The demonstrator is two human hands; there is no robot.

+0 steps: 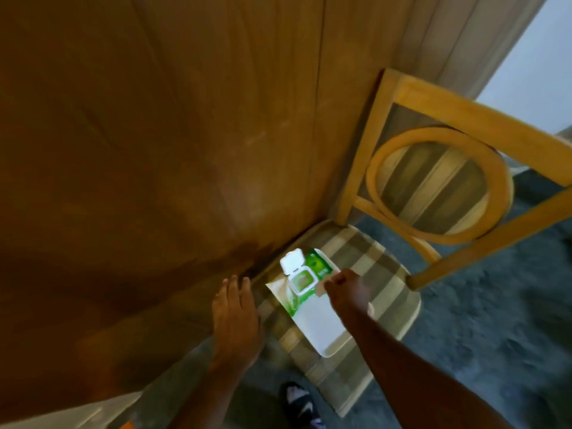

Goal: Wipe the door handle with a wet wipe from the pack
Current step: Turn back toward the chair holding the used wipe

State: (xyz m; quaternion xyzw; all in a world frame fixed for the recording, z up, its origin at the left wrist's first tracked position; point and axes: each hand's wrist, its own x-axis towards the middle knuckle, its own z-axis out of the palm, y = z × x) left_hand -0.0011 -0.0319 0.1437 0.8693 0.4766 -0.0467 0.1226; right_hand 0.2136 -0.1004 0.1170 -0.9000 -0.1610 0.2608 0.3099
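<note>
A green and white wet wipe pack (pixel 301 275) lies on the striped seat of a wooden chair (pixel 368 258), its white flip lid (pixel 291 261) standing open. A white wet wipe (pixel 318 320) hangs below my right hand (pixel 345 287), which pinches its top edge just right of the pack's opening. My left hand (pixel 235 314) hovers with fingers spread at the seat's left edge, close to the brown wooden door (pixel 154 150). No door handle is in view.
The chair's back (pixel 439 184), with a round wooden ring, rises at the right. The door fills the left and top of the view. Grey carpet (pixel 495 320) lies around the chair. A shoe (pixel 298 397) shows at the bottom.
</note>
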